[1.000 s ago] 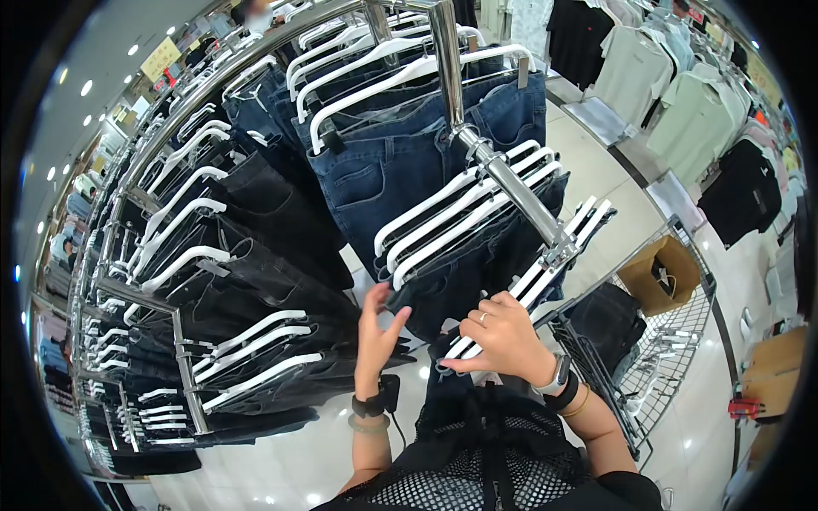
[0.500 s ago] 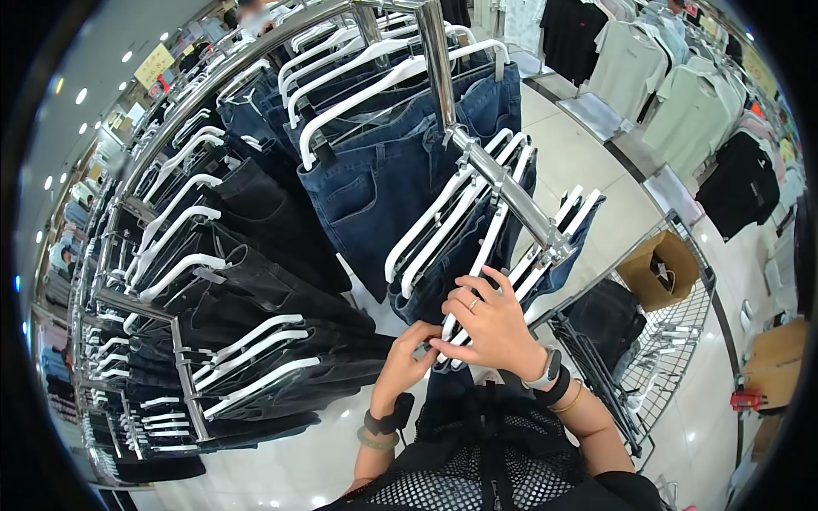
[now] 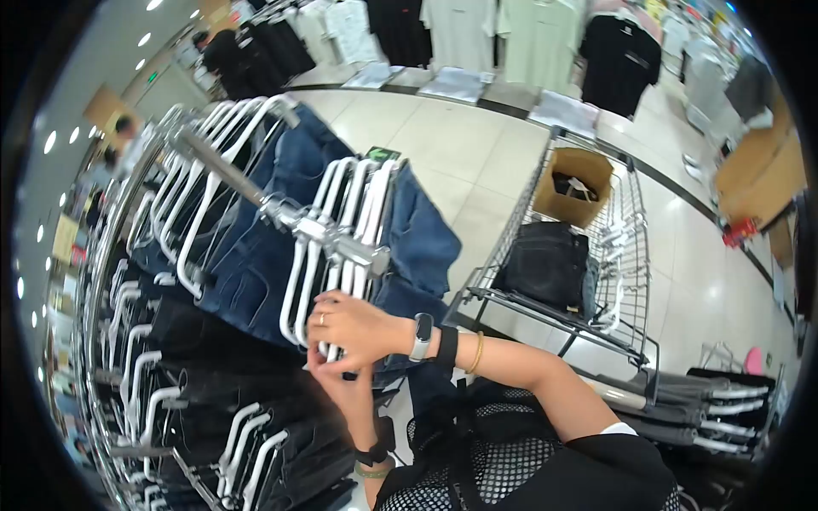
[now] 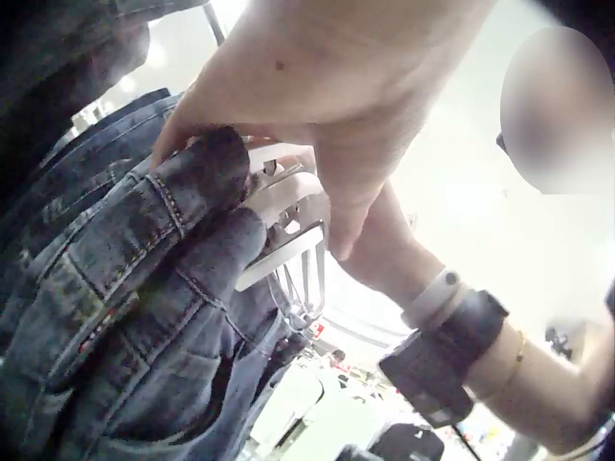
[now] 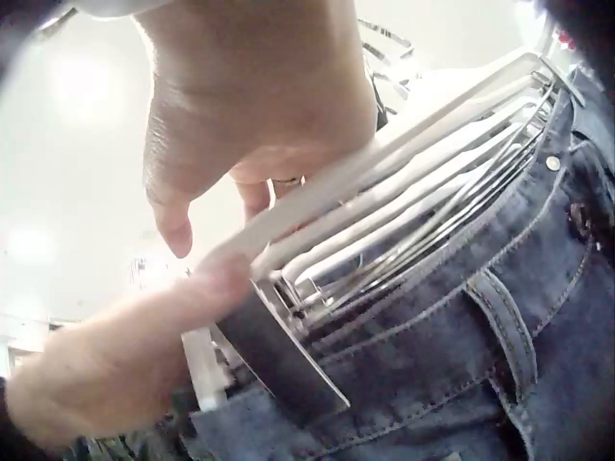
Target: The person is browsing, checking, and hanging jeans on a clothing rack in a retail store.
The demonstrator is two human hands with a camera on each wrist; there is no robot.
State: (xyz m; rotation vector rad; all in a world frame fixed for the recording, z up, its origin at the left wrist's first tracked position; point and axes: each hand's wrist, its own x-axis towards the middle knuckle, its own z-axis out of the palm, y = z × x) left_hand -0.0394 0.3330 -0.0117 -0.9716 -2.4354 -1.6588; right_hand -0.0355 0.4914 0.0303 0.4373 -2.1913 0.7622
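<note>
No word, brand or number is legible. At far right, a black T-shirt [image 3: 607, 81] bears pale chest print [image 3: 636, 58], too small to read; farther left, a white T-shirt [image 3: 460, 44] carries a faint line of lettering, likewise unreadable. At far left, a small green sign [image 3: 153, 77] shows no distinct symbol. The yellow sign [image 3: 65, 238] at left and the black-and-green card [image 3: 383, 154] beyond the white hangers [image 3: 372, 204] are blurred.

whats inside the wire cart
A brown box with something dark in it, folded dark clothes and white hangers. Whatever lies under the clothes and box is covered.
</note>
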